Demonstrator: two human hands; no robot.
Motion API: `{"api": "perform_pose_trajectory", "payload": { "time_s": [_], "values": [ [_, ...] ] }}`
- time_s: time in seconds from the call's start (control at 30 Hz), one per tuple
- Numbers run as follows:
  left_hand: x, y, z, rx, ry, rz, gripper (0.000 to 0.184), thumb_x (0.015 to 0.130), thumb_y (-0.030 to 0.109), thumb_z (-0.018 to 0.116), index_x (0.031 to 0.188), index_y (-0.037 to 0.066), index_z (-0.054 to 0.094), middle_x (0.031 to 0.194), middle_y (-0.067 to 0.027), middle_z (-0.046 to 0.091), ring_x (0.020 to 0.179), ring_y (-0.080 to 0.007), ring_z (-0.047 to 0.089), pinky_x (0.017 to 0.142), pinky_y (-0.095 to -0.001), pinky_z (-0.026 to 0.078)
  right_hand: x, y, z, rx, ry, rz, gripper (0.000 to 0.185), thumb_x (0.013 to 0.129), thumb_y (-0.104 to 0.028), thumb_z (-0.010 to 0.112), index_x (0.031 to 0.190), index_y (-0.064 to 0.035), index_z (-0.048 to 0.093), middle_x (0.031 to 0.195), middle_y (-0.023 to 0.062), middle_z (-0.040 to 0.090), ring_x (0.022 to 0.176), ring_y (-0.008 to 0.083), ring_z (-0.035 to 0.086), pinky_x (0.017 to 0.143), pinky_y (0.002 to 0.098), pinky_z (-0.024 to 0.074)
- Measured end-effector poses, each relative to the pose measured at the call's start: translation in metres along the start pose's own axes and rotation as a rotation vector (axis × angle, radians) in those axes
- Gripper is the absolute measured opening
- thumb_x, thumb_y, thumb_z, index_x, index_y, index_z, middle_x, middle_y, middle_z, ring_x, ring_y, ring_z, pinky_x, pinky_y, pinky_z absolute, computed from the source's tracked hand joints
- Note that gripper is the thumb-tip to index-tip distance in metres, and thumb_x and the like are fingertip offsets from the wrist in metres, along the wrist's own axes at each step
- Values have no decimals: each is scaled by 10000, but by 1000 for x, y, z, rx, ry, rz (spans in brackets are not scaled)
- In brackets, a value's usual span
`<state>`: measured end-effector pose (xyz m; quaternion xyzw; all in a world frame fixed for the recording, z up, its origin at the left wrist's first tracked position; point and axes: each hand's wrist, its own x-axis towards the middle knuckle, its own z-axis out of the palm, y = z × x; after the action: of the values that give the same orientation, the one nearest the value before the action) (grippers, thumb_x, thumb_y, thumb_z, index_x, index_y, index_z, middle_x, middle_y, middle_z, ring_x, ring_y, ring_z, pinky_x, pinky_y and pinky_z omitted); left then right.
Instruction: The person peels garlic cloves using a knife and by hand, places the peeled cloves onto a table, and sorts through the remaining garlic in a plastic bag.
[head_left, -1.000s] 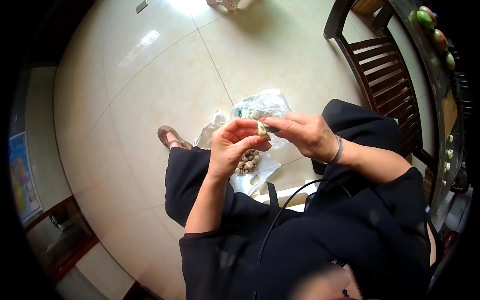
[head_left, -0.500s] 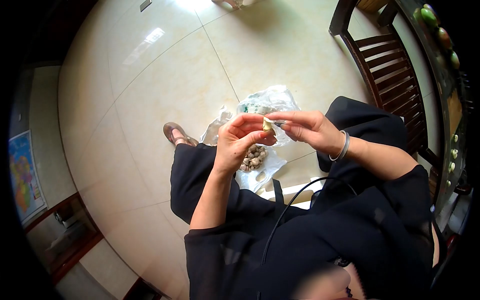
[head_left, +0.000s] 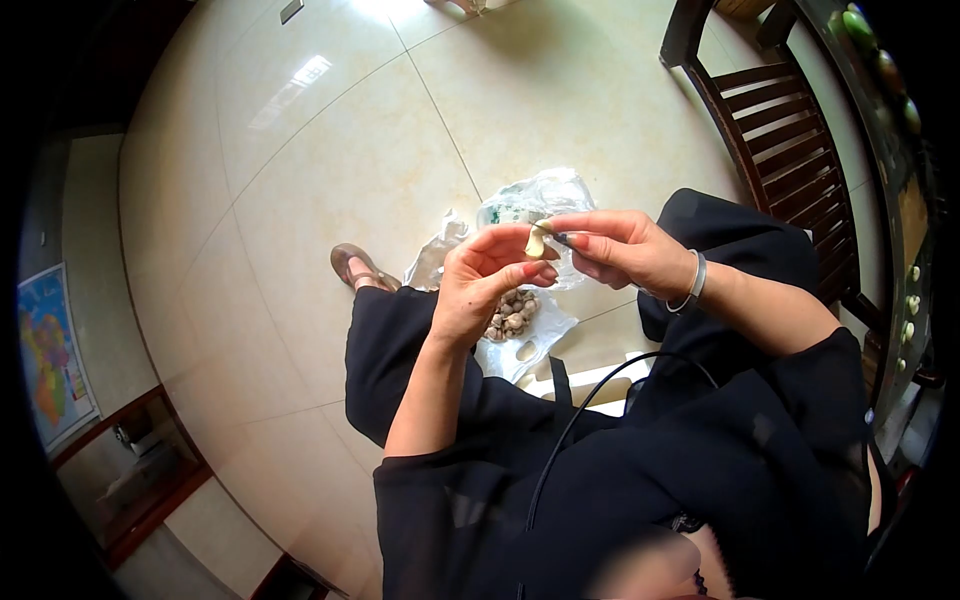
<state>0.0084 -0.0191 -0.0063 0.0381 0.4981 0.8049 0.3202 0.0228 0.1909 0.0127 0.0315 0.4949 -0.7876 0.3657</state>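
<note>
A small pale piece (head_left: 536,241) is pinched between the fingers of my left hand (head_left: 485,280). My right hand (head_left: 630,255) is closed on a small dark tool (head_left: 556,236), whose tip meets the top of the pale piece; most of the tool is hidden by the fingers. Just below my left hand, several round brownish mushroom-like pieces (head_left: 512,315) lie on a white plastic bag (head_left: 524,352). Behind my hands a second, crumpled white bag (head_left: 550,190) with green print rests on the floor.
A dark wooden slatted chair (head_left: 785,145) stands at the right. Beyond it, a table edge (head_left: 905,250) holds green and reddish fruits (head_left: 858,28) and several small pale pieces (head_left: 912,304). A black cord (head_left: 590,392) crosses my lap.
The dark tool has moved from beside the pale piece to its top, and the piece shows more of its pale surface. The whole view has shifted slightly.
</note>
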Motion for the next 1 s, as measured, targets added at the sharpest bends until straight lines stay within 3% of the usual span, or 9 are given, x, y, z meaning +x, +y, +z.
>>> {"api": "perform_pose_trajectory", "payload": {
  "time_s": [0.17,0.23,0.37,0.43,0.53,0.63,0.77,0.93,1.0],
  "values": [
    [0,0,-2,-22,18,-18,285,815,62,577,1070,-44,503,905,-173,605,784,-225,618,701,-320,528,1,2,-1,9,-5,-18,321,914,-155,433,1227,-105,481,633,-36,435,508,24,336,419,149,263],
    [-1,-1,-4,-26,9,-21,290,816,63,576,1075,-43,501,906,-174,605,787,-226,618,700,-319,529,2,1,-2,119,22,11,321,912,-177,450,1220,-97,486,640,-37,437,510,23,336,421,146,260],
    [-1,4,1,-25,26,-26,275,816,68,578,1059,-35,501,902,-175,604,795,-229,619,707,-319,528,4,-1,-4,50,137,-13,353,908,-222,468,1222,-62,473,652,-34,433,513,24,330,432,151,237],
    [0,4,2,-31,36,-4,262,815,68,580,1044,-31,501,900,-174,605,797,-230,619,711,-322,527,7,4,-6,-171,139,-40,314,911,-218,461,1172,-49,509,655,-42,448,511,20,343,437,152,255],
    [0,3,1,-27,49,16,241,815,71,583,1018,-27,499,900,-173,605,802,-232,619,718,-328,523,9,7,-7,-269,182,-46,247,907,-168,451,1052,-7,569,627,-30,492,540,36,413,480,177,341],
    [0,1,-1,-6,57,5,236,816,74,583,1011,-28,497,905,-174,606,806,-235,619,723,-334,522,8,6,-5,-344,211,-56,226,904,-161,452,977,9,583,628,-11,521,545,51,430,488,190,356],
    [0,-1,-2,-7,76,-1,234,819,77,580,1009,-32,498,910,-178,607,809,-237,621,723,-339,523,9,7,-6,-457,202,-84,213,894,-149,463,948,15,586,634,21,555,552,71,466,509,200,384],
    [1,-3,-1,20,130,-11,221,820,73,579,995,-33,497,890,-176,615,793,-241,627,710,-337,528,7,7,2,-711,243,-369,168,864,-103,500,944,29,568,658,83,589,577,113,545,545,248,440],
    [0,-4,-1,21,148,-14,210,819,69,578,984,-33,495,882,-175,618,788,-243,629,704,-335,530,8,9,3,-738,242,-375,150,847,-81,519,942,26,562,679,109,587,586,148,566,538,268,444]
  ]
}}
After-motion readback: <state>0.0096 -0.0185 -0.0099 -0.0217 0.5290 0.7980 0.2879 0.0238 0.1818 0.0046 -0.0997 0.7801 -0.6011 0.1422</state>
